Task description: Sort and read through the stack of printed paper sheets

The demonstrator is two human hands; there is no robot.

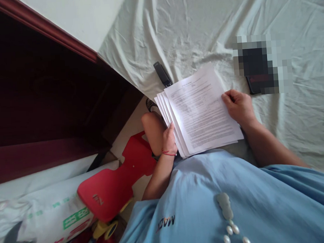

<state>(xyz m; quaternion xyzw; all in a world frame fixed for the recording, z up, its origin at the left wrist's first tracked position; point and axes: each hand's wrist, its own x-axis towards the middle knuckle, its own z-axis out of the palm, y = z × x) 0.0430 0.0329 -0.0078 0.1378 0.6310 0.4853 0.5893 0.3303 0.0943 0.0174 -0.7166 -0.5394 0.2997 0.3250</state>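
A fanned stack of printed white papers (198, 113) lies on my lap, partly over the pale sheet of the bed (199, 26). My left hand (169, 139) grips the stack's left edge, thumb on top and fingers underneath. My right hand (237, 105) is closed on the right edge of the top sheet, fingers curled over it. A thin red string circles my left wrist.
A small black stapler-like object (162, 74) lies on the sheet just beyond the papers. A dark phone-like item (257, 74), partly blurred, rests to the right. A red toy ride-on (118, 180), a printed white sack (43, 215) and dark wooden furniture (37, 89) stand left.
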